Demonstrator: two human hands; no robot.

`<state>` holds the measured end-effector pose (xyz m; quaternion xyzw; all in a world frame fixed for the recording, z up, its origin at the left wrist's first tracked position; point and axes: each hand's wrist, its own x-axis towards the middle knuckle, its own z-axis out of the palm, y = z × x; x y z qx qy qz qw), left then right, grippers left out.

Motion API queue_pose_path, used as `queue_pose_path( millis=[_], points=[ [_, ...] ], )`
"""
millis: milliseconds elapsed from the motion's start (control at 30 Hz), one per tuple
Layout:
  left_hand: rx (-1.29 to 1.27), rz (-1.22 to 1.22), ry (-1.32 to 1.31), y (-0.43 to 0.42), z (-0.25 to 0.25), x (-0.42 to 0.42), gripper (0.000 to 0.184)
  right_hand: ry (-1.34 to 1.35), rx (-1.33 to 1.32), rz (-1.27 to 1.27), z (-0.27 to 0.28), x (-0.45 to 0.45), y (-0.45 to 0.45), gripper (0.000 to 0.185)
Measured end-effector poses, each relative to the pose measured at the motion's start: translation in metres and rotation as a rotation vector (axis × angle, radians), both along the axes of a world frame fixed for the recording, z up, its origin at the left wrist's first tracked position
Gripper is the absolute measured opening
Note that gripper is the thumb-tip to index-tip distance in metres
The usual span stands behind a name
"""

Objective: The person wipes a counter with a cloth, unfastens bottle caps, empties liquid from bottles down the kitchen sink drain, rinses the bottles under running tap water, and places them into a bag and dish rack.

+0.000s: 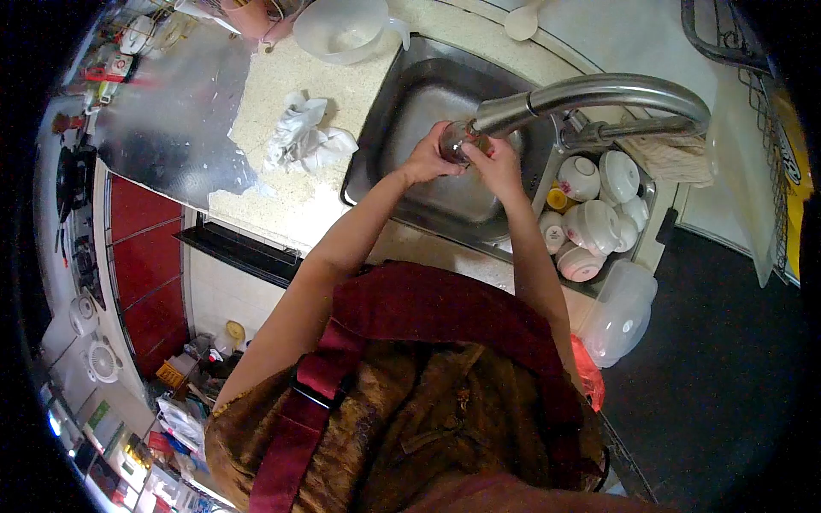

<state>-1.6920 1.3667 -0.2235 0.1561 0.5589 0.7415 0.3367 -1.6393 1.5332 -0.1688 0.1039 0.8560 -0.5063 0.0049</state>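
Note:
Both hands are over the metal sink [410,111], just beneath the spout of the curved faucet [616,84]. A small clear glass container [453,142] is between them. My left hand [425,157] wraps round its left side. On its right side, my right hand [498,162] grips it with the thumb near the rim. Whether water is running from the spout is hard to tell.
Several bowls [592,227] are stacked in the rack right of the sink, with clear plastic containers [622,315] below. A crumpled white cloth [304,137] lies on the left counter. A translucent bowl [340,30] and a spoon [521,23] are behind the sink.

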Motion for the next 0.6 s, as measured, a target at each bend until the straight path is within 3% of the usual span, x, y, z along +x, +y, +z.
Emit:
queue_pose_path(
  millis=[600],
  points=[
    [0.038,0.009,-0.028,0.002,0.010,-0.002,0.091,0.068,-0.016,-0.021,0.024,-0.001,-0.005,0.035]
  ],
)
